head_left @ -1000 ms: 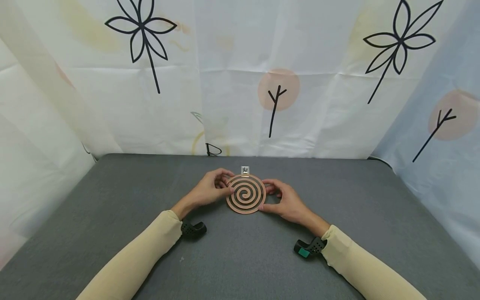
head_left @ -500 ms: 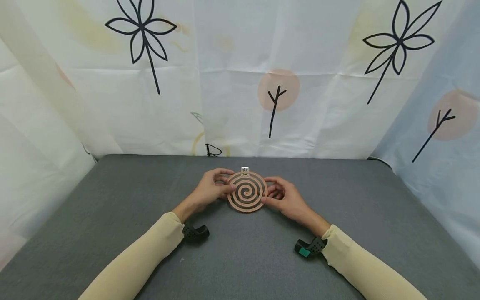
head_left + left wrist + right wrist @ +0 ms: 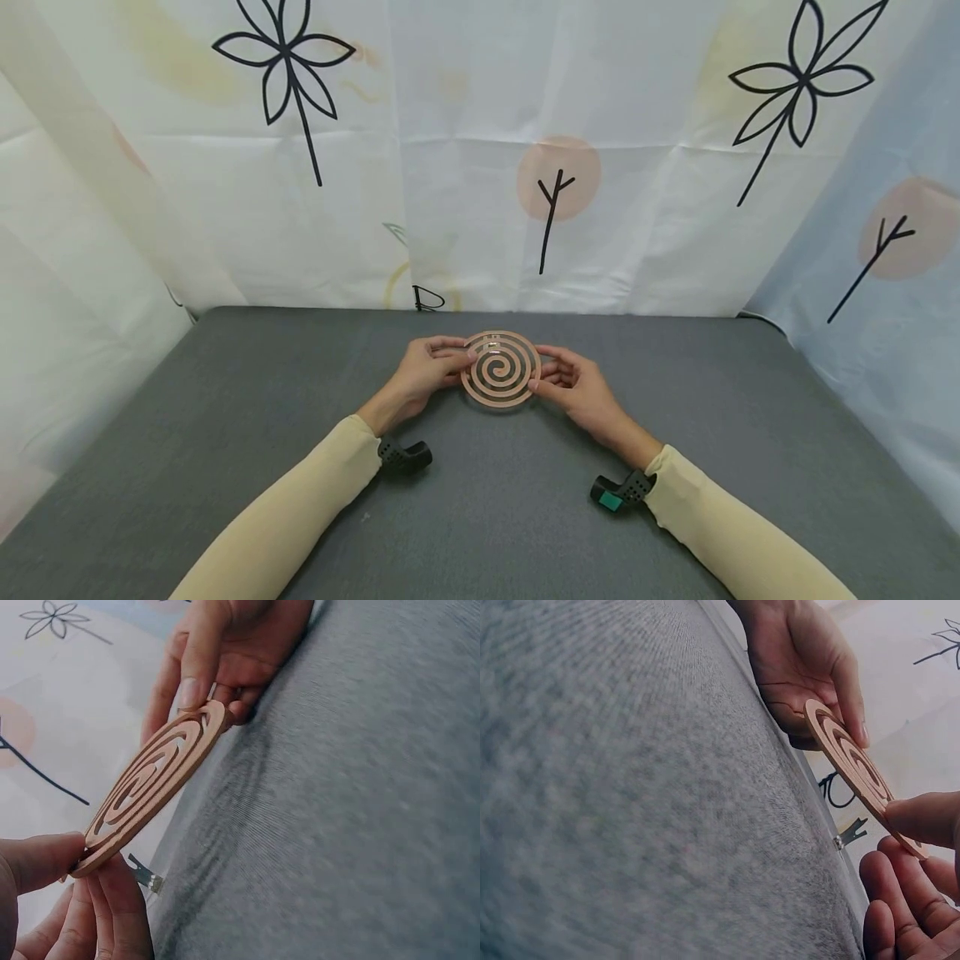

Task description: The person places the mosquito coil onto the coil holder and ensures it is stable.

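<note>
A tan mosquito coil, flat and round with spiral slots, is held off the table between both hands. At its left edge my left hand pinches it, thumb on top and fingers beneath. My right hand pinches the opposite edge in the same way. Behind and below the coil in the left wrist view, a small metal stand with a raised notched prong rests on the table. The right wrist view shows that prong apart from the coil. From the head view, the coil mostly covers the stand.
Grey cloth covers the table. A white patterned curtain hangs along its far edge, with more curtain on the left and right sides. Black wrist cameras are strapped to both forearms.
Both hands have raised the mosquito coil and carried it away from the body and slightly right. It now overlaps the metal stand, which showed behind its far edge earlier.
</note>
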